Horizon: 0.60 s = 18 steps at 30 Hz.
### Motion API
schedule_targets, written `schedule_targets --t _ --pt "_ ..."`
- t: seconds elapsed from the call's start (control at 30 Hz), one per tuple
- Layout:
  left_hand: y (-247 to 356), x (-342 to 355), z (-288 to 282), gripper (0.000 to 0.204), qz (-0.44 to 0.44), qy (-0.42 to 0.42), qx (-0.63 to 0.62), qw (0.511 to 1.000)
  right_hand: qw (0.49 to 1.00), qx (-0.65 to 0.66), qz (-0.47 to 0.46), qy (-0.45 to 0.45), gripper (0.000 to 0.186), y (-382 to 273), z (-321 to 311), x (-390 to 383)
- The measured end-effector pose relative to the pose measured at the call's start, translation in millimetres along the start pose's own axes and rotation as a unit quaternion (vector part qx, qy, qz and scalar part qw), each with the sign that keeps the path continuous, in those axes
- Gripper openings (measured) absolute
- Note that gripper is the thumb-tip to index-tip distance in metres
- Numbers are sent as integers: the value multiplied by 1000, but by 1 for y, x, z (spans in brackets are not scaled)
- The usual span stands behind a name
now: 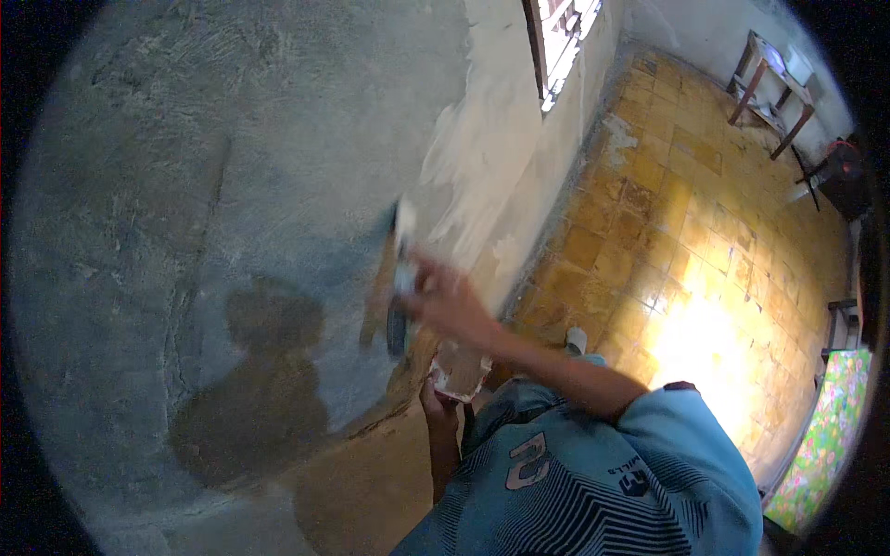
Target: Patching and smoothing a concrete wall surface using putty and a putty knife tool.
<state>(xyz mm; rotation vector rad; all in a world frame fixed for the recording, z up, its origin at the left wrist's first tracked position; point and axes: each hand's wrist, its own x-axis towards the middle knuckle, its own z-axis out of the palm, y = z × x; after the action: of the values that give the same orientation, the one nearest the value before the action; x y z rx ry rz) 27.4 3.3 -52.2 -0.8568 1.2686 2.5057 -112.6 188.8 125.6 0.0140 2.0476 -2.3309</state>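
Note:
My right hand (443, 295), blurred by motion, is closed on a plastering trowel (397, 320) held along the grey wall (306, 167). Whitish material shows at the trowel's far end; whether its blade touches the wall cannot be told. Lower down and close to my body, my left hand (438, 405) grips a small shallow tray (461, 394) with a white-smeared rim. The tray's inside looks greyish brown. Beyond the trowel, pale streaky plaster (473, 167) covers a strip of the wall up to the window (561, 46).
Yellow floor tiles (593, 250) stretch to the right, with a bright glare on them. A small wooden table (774, 93) stands in the far right corner, near a dark object (844, 176). Green flowered cloth (820, 445) lies at the right edge. My shadow falls on the wall.

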Motion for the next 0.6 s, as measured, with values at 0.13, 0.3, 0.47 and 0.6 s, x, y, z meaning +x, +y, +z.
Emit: schedule_targets --t 0.13,0.3,0.47,0.6 --pt "4 -2 18 42 8 -15 -34 999 996 87 23 18 62 -8 -9 -24" --pt "14 -13 49 44 19 18 41 999 995 55 -14 83 79 -12 -117 91" --pt "13 -22 54 45 22 -6 52 998 994 -45 -9 103 64 3 -101 108" --pt "-10 2 22 48 18 29 27 999 999 -1 36 14 54 3 -4 2"
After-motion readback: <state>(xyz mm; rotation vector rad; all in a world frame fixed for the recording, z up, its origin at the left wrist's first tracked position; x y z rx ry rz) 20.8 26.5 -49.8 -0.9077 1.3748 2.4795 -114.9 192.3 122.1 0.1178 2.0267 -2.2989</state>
